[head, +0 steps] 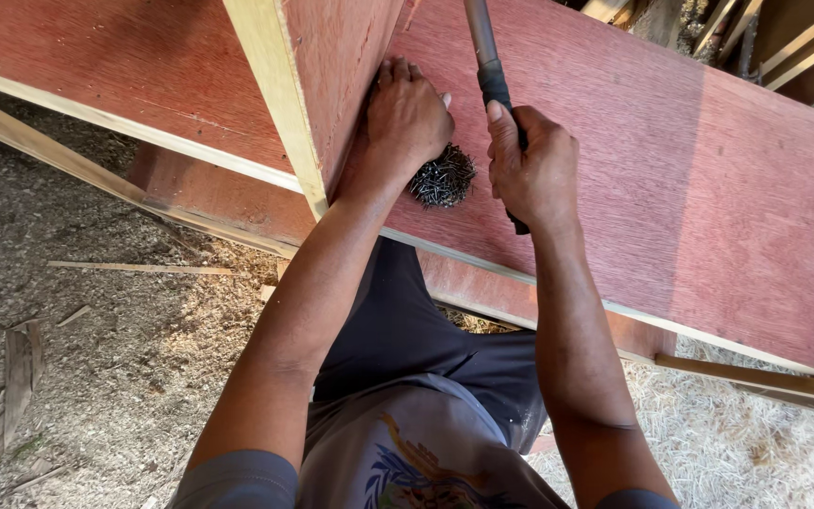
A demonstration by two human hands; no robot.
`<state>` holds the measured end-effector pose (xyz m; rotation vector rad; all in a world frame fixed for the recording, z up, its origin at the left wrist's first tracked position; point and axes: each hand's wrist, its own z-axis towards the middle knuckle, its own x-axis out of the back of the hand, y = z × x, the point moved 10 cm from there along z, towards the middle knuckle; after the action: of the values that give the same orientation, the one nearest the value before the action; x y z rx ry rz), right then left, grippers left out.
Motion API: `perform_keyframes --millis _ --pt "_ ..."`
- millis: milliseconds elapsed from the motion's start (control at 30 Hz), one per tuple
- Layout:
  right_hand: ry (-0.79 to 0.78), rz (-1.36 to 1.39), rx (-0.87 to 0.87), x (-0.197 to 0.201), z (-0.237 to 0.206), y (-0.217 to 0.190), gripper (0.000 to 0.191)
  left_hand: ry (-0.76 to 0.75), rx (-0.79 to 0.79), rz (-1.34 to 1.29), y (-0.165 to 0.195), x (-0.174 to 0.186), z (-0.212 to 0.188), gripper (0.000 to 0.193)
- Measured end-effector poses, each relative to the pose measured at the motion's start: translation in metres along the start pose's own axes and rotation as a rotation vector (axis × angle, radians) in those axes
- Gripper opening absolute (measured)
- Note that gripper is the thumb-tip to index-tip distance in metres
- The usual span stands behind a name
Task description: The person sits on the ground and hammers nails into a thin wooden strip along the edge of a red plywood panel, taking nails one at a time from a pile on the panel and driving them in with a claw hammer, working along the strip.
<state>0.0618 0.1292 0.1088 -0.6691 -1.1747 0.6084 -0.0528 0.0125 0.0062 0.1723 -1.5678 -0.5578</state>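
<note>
Small dark steel nails (443, 176) lie heaped on the flat red plywood panel (690, 188), just beside your left hand (405, 123), which presses its fingers together against the upright red board (332, 75). Your right hand (531, 165) clenches the black-gripped hammer handle (492, 71); keep that upright braced square while striking.
</note>
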Motion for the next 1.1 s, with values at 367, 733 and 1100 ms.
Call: perform_keyframes --millis 367,733,1100 --pt "0.01 0.097 -0.059 0.005 0.0 0.016 0.042 0.0 0.033 -0.047 -0.004 0.002 -0.002 0.076" --pt "-0.031 -0.009 -0.083 0.004 0.003 0.015 0.042 0.019 0.013 -0.068 0.0 0.007 -0.004 0.075" --pt "-0.012 -0.08 0.052 0.002 0.008 -0.007 0.044 0.043 0.012 -0.078 0.002 0.014 -0.007 0.075"
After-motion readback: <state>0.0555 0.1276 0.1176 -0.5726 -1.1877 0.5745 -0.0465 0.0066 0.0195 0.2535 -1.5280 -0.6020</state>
